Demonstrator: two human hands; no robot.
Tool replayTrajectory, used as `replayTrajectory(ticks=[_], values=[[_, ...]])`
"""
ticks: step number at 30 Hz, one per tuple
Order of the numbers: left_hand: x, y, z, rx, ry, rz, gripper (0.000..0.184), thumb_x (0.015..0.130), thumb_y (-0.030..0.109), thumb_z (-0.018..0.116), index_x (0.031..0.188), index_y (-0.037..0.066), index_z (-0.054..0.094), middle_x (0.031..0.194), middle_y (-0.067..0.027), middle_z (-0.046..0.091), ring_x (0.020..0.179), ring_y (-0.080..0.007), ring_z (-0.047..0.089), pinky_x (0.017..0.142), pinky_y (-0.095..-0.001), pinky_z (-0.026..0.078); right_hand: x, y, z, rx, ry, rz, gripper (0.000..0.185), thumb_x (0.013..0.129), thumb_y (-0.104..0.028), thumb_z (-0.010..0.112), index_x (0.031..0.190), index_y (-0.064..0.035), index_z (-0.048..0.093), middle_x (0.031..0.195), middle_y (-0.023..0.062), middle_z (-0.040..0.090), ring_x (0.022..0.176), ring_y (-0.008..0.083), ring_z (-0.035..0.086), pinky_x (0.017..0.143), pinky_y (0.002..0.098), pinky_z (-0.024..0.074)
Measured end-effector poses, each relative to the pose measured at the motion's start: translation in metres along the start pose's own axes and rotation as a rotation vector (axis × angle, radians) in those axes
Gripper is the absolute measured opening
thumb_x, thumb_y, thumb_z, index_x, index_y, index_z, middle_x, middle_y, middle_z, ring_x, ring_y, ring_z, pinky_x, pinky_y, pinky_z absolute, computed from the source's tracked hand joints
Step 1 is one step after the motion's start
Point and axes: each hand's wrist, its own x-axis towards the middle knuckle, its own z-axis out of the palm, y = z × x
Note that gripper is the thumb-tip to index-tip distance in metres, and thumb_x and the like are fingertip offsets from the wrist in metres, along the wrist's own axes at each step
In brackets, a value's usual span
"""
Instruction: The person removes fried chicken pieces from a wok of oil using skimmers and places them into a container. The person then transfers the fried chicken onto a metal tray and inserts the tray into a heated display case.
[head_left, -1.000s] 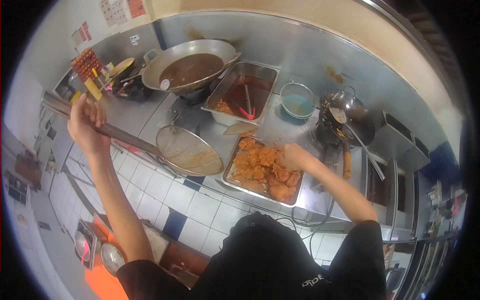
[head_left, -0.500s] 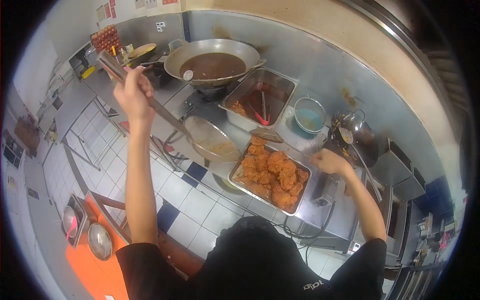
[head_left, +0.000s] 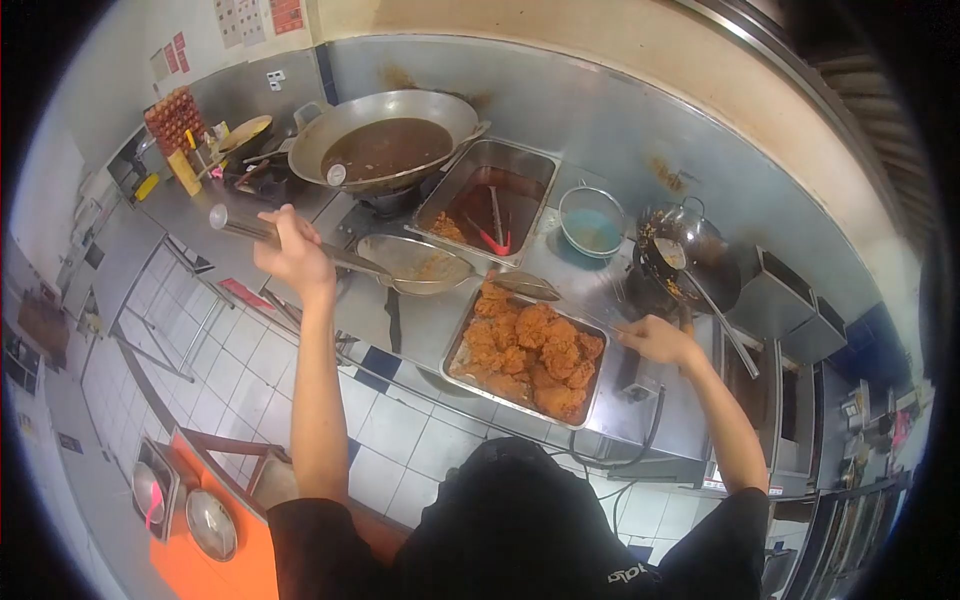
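My left hand [head_left: 297,255] is wrapped round the thick metal handle of a large strainer [head_left: 425,264]. Its wide mesh bowl hovers between the wok of dark oil and a metal tray [head_left: 449,372]. Fried chicken pieces [head_left: 535,345], craggy and orange-brown, are heaped in that tray. My right hand [head_left: 658,340] grips the thin handle of a skimmer [head_left: 527,286], whose shallow head sits at the tray's far edge, just above the chicken. Whether the skimmer touches a piece I cannot tell.
Behind stands a big wok [head_left: 455,115] of dark oil. A deep steel pan [head_left: 545,185] holds red-handled tongs [head_left: 495,240]. To its right are a sieve over a blue-green bowl [head_left: 592,225] and a dark wok [head_left: 715,265] with a ladle. Egg trays [head_left: 178,120] are stacked at the far left.
The strainer has levelled out and moved left, away from the tray, as my left hand lowered. The skimmer stays by the tray's far edge. My view has shifted somewhat.
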Motion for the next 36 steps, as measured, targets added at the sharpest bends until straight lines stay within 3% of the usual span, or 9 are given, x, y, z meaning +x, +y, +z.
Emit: replayTrajectory(ticks=[12, 19, 28, 30, 32, 34, 36], values=[[-0.035, -0.028, 0.018, 0.107, 0.091, -0.063, 0.025, 0.094, 0.012, 0.062, 0.074, 0.005, 0.049, 0.055, 0.0006, 0.047, 0.045, -0.0068, 0.042, 0.042, -0.0232, 0.033, -0.006, 0.018, 0.006, -0.194, 0.109, -0.132, 0.038, 0.09, -0.028, 0.061, 0.12, -0.0044, 0.066, 0.096, 0.0309, 0.066, 0.092, 0.0442, 0.065, 0.089, 0.0468, 0.0502], [-0.033, -0.033, 0.036, 0.139, 0.105, -0.08, 0.026, 0.094, 0.013, 0.063, 0.072, 0.006, 0.05, 0.054, 0.0011, 0.048, 0.044, -0.0064, 0.043, 0.041, -0.0234, 0.033, -0.014, 0.012, 0.016, -0.324, 0.045, -0.073, 0.039, 0.089, -0.029, 0.062, 0.122, -0.0082, 0.066, 0.087, 0.028, 0.067, 0.087, 0.0428, 0.066, 0.087, 0.0482, 0.0506], [-0.052, -0.023, 0.048, 0.14, -0.058, -0.066, 0.027, 0.093, 0.008, 0.062, 0.069, 0.007, 0.049, 0.052, 0.003, 0.046, 0.044, -0.0048, 0.041, 0.041, -0.0227, 0.031, -0.036, -0.021, -0.009, -0.214, 0.076, -0.205, 0.04, 0.088, -0.026, 0.066, 0.123, -0.0089, 0.066, 0.091, 0.0243, 0.069, 0.085, 0.0402, 0.068, 0.082, 0.0449, 0.0531], [-0.048, -0.015, 0.046, 0.051, -0.084, -0.11, 0.027, 0.092, 0.006, 0.061, 0.069, 0.007, 0.049, 0.053, 0.0031, 0.046, 0.044, -0.0045, 0.041, 0.041, -0.0223, 0.03, -0.046, -0.027, -0.025, -0.004, 0.066, -0.105, 0.041, 0.087, -0.025, 0.068, 0.125, -0.0081, 0.065, 0.096, 0.0204, 0.071, 0.081, 0.0353, 0.07, 0.079, 0.0412, 0.0539], [-0.046, -0.015, 0.041, 0.047, -0.097, -0.103, 0.026, 0.092, 0.006, 0.061, 0.07, 0.007, 0.049, 0.053, 0.0032, 0.047, 0.044, -0.0044, 0.04, 0.04, -0.0221, 0.03, -0.043, -0.008, -0.029, -0.01, 0.133, -0.175, 0.042, 0.088, -0.025, 0.068, 0.126, -0.0083, 0.064, 0.1, 0.0187, 0.072, 0.081, 0.0303, 0.071, 0.079, 0.0382, 0.054], [-0.046, -0.014, 0.038, 0.037, -0.117, -0.098, 0.024, 0.093, 0.006, 0.061, 0.071, 0.007, 0.05, 0.054, 0.0032, 0.047, 0.044, -0.0044, 0.04, 0.04, -0.0218, 0.03, -0.055, -0.04, -0.05, 0.095, -0.021, 0.269, 0.042, 0.088, -0.025, 0.068, 0.126, -0.0078, 0.064, 0.1, 0.0201, 0.072, 0.081, 0.0303, 0.071, 0.077, 0.0388, 0.0542], [-0.048, -0.01, 0.035, 0.056, -0.124, -0.075, 0.022, 0.093, 0.007, 0.062, 0.073, 0.007, 0.051, 0.055, 0.0033, 0.047, 0.044, -0.0045, 0.04, 0.039, -0.0218, 0.03, -0.048, -0.018, -0.042, 0.122, -0.004, 0.266, 0.044, 0.086, -0.024, 0.069, 0.127, -0.0068, 0.063, 0.093, 0.022, 0.072, 0.077, 0.0313, 0.071, 0.075, 0.0409, 0.0541]])
